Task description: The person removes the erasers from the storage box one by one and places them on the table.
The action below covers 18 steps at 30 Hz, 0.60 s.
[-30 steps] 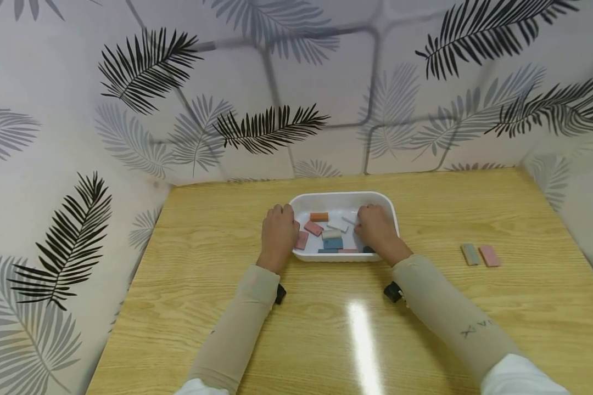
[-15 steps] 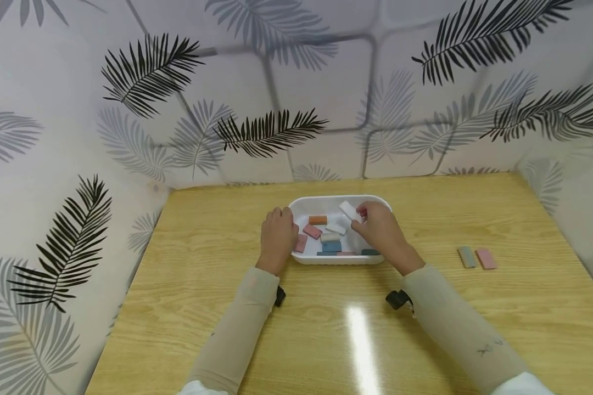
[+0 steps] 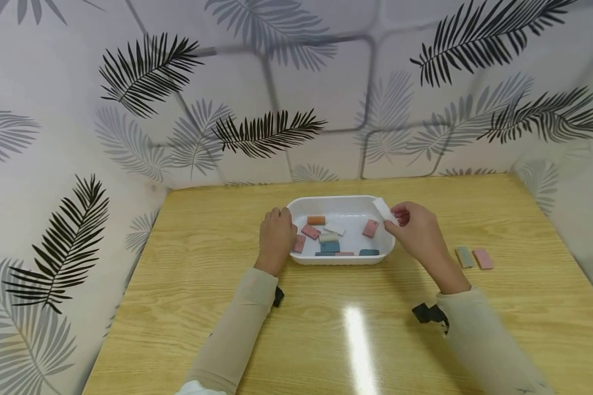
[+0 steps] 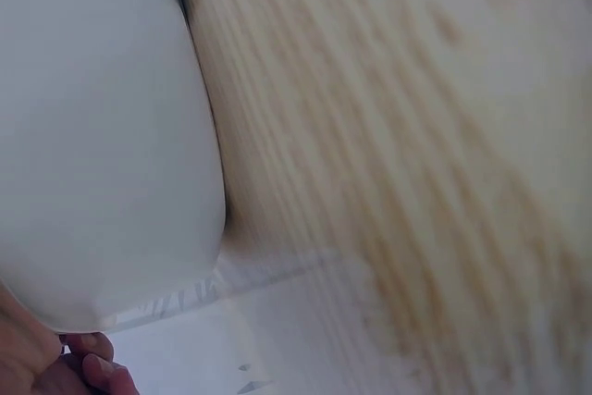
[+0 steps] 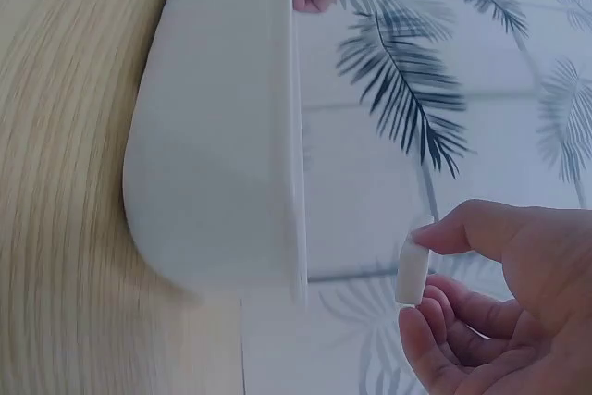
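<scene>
A white plastic tub (image 3: pixel 338 261) stands on the table, holding several small flat blocks in pink, orange, white, cream and blue. At its left end my left hand (image 3: pixel 276 238) grips the rim, with fingertips (image 4: pixel 104 372) hooked under the edge in the left wrist view. My right hand (image 3: pixel 417 227) pinches a white rectangular block (image 5: pixel 413 267) between thumb and fingers. In the head view that block overlaps the tub's right rim; the right wrist view shows it above rim height. Beneath it inside the tub lies a pink block (image 3: pixel 370 228).
On the wooden table (image 3: pixel 202 247), a grey-green block (image 3: pixel 464 257) and another pink block (image 3: pixel 483 259) lie side by side to the right of the tub. A leaf-patterned wall covering (image 3: pixel 326 153) rises behind the table and at both sides.
My right hand has lifted the white block from inside the tub and carried it right to the rim, uncovering a pink block. My left hand has stayed at the tub's left end.
</scene>
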Available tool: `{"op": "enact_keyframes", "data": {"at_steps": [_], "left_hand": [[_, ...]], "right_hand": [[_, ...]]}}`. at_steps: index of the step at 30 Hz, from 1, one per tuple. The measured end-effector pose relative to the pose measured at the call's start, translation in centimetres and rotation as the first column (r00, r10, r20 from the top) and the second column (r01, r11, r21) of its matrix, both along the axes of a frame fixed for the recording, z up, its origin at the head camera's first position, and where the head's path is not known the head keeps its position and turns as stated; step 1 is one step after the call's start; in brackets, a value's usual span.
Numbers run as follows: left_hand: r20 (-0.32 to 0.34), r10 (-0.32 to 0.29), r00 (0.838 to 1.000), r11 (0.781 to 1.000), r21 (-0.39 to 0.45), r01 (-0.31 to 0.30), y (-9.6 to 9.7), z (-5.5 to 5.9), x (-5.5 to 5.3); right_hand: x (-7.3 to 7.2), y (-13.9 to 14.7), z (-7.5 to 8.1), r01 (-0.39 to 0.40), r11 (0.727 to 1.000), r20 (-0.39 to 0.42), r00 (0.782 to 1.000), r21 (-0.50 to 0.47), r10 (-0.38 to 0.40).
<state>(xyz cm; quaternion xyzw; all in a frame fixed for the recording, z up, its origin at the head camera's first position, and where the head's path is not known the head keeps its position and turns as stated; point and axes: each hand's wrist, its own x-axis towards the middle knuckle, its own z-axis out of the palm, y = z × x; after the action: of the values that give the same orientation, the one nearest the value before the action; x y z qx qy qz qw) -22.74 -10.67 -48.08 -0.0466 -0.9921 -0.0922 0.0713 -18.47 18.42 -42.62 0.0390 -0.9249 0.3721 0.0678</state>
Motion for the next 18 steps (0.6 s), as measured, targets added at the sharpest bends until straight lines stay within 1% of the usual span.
{"op": "enact_keyframes", "data": {"at_steps": [3, 6, 9, 11, 15, 18], "left_hand": [[0.002, 0.003, 1.0, 1.0, -0.004, -0.003, 0.0, -0.1, 0.0], [-0.014, 0.001, 1.0, 1.0, -0.007, -0.001, 0.0, -0.1, 0.0], [-0.038, -0.01, 0.999, 1.0, -0.012, 0.01, 0.0, -0.2, 0.1], [-0.043, -0.015, 0.999, 1.0, -0.01, 0.014, 0.0, -0.3, 0.1], [-0.03, -0.006, 1.0, 1.0, -0.006, 0.006, 0.1, -0.4, -0.1], [-0.019, 0.002, 1.0, 1.0, -0.003, -0.003, 0.1, -0.5, -0.2]], "right_hand": [[0.5, 1.6, -0.1, 0.039, 0.999, -0.005, 0.999, 0.011, -0.039], [1.2, 3.3, -0.3, 0.075, 0.997, 0.005, 0.997, 0.025, -0.075], [2.0, 5.2, -0.8, 0.102, 0.994, 0.044, 0.994, 0.04, -0.104], [2.7, 6.4, -1.2, 0.121, 0.991, 0.068, 0.99, 0.052, -0.124], [3.9, 8.7, -2.2, 0.175, 0.982, 0.102, 0.978, 0.071, -0.182], [4.7, 10.2, -2.8, 0.215, 0.974, 0.106, 0.969, 0.073, -0.222]]}}
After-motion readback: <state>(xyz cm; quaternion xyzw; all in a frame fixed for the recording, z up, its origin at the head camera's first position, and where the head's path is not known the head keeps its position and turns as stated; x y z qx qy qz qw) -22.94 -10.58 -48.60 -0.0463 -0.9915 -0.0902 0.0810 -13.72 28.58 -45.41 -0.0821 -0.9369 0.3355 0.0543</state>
